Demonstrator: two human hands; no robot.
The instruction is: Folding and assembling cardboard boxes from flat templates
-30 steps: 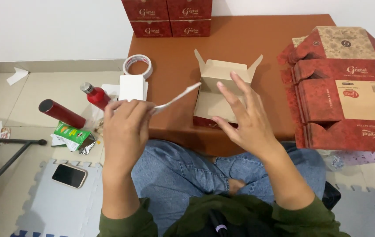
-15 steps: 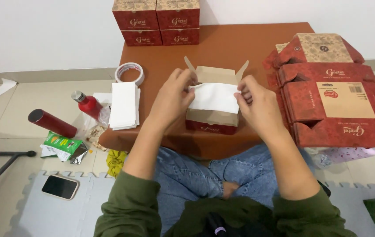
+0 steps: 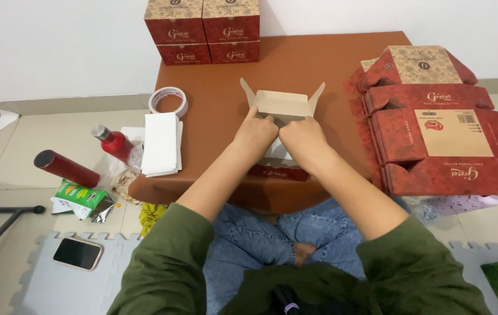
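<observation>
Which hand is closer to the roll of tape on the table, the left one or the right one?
Left. The left hand is in the open box, on the side towards the roll of tape; the right hand is beside it, farther away.

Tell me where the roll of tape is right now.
In the head view, the roll of tape lies on the brown table near its left edge, just behind the stack of white paper sheets and left of the open box.

The person wears an olive-green long-sleeved top with the sleeves pushed up above the forearms, and faded blue jeans. The left hand (image 3: 256, 132) and right hand (image 3: 302, 133) are bare, without rings or a watch.
</observation>
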